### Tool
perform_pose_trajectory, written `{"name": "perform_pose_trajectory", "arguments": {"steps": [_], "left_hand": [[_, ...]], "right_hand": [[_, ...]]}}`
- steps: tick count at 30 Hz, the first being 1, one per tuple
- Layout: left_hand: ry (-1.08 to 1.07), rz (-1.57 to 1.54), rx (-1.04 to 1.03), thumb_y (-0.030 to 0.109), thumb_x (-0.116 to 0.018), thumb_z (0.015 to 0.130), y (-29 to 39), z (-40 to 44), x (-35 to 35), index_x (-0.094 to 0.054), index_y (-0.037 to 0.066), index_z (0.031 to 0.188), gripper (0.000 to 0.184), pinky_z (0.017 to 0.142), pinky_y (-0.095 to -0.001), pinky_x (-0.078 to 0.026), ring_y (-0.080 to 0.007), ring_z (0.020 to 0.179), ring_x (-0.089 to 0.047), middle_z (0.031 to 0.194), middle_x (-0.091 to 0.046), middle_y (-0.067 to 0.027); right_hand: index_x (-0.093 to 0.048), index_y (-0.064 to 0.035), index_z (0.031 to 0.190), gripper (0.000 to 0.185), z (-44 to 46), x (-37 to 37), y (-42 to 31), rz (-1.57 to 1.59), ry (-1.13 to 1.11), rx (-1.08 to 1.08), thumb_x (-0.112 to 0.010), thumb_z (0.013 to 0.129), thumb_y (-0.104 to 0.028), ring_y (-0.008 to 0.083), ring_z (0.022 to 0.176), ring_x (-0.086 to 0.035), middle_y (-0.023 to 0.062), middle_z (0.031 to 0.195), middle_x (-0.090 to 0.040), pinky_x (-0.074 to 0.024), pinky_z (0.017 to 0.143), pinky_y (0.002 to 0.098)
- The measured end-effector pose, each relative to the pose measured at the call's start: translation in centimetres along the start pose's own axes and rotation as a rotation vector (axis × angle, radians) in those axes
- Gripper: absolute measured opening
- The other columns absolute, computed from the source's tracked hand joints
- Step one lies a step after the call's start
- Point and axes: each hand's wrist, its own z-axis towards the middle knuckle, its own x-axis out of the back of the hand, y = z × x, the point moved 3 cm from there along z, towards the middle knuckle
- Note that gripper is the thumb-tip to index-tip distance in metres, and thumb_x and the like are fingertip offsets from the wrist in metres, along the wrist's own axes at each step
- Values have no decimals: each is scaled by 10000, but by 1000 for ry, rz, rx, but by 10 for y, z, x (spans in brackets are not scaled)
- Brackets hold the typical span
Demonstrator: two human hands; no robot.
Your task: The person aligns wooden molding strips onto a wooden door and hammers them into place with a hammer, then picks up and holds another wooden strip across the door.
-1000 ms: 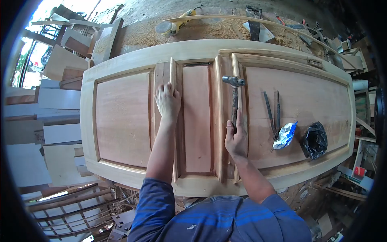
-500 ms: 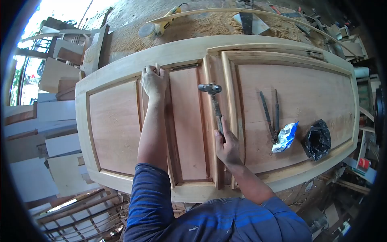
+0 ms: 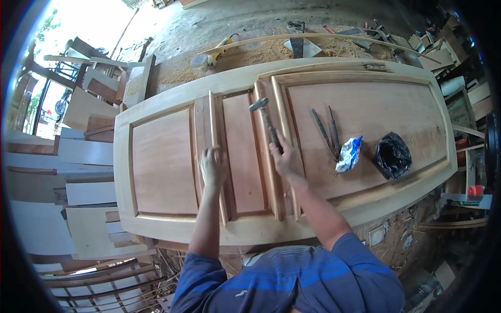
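A panelled wooden door [image 3: 125, 172] lies flat in front of me. My left hand [image 3: 212, 166] is closed around the middle of a narrow wooden moulding strip [image 3: 213, 117], which runs lengthwise beside the slim centre panel [image 3: 241, 151]. In my right hand [image 3: 287, 159] is a hammer [image 3: 267, 122], gripped by its handle. Its metal head points away from me, above another moulding strip [image 3: 273, 180] at the right of the centre panel.
Two dark slender tools [image 3: 327, 133], a crumpled blue-and-white packet [image 3: 349, 155] and an open black plastic bag [image 3: 393, 156] rest on the right panel. Beyond the door are a yellow power tool [image 3: 216, 53], a long thin wooden strip [image 3: 323, 36] and sawdust. Boards [image 3: 86, 151] are stacked at left.
My left hand has come down from the strip's far end to its middle. My right hand still holds the hammer, its head now turned differently. The camera view has shifted.
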Motion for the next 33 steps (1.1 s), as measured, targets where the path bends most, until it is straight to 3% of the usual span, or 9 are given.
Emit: {"name": "perform_pose_trajectory", "arguments": {"steps": [5,8,11,14,15,18,19,22,33], "left_hand": [[-23,-120,64,127,-801,935,5,-120,37,-703,102,1281,361,1124,-533,-490,-417,1271,-615,1310,-665,-168],[1,-150,32,109,-793,933,-1,-132,36,-686,109,1318,400,1157,-533,-465,-400,1299,-594,1344,-648,-168],[-12,-111,72,94,-763,935,-24,-123,20,-669,89,1315,392,1139,-552,-470,-431,1272,-593,1333,-626,-221],[-3,-115,78,102,-751,935,-22,-114,21,-652,85,1318,396,1118,-561,-471,-441,1249,-596,1289,-626,-226],[9,-110,79,105,-749,935,-21,-113,23,-648,86,1321,399,1114,-561,-471,-440,1244,-597,1280,-627,-223],[3,-84,125,130,-766,918,-22,-105,19,-638,96,1302,406,1103,-550,-463,-429,1248,-600,1264,-629,-205],[-19,-89,160,138,-773,914,-20,-101,19,-638,97,1295,407,1103,-548,-461,-426,1252,-600,1265,-630,-201],[-36,-61,189,152,-786,902,-15,-91,18,-637,99,1280,410,1103,-546,-453,-415,1263,-600,1266,-632,-189],[47,12,119,119,-763,906,-12,-86,10,-648,80,1224,340,1094,-544,-462,-409,1244,-605,1220,-642,-184]], "right_hand": [[-535,-55,1654,592,-53,69,-24,138,20,-310,-671,1086,-158,69,629,-586,14,893,-699,-516,556,271],[-578,-77,1619,546,-107,114,-35,226,45,-426,-691,1093,-168,29,544,-512,-2,840,-691,-402,457,243],[-595,-81,1609,544,-152,152,-31,217,74,-541,-706,1085,-172,27,538,-508,1,835,-692,-431,450,245],[-629,-66,1579,515,-180,185,-20,-56,48,-522,-710,1085,-187,54,582,-595,38,889,-743,-461,469,241],[-678,-38,1521,472,-185,191,-36,-291,55,-476,-717,1071,-175,162,740,-737,118,984,-802,-560,594,302],[-729,-54,1453,434,-205,212,-30,-741,162,-156,-730,1046,-205,335,818,-775,202,1074,-820,-606,767,454],[-773,-55,1370,389,-211,215,-32,-681,230,-248,-764,999,-171,416,1001,-742,202,1127,-803,-589,908,502],[-790,-57,1306,349,-218,214,-47,-985,264,-74,-779,967,-137,401,1073,-719,181,1145,-784,-568,975,499],[-817,-57,1238,299,-29,146,-41,-564,336,-28,-814,960,-167,339,1001,-757,170,1116,-805,-600,896,460]]}}
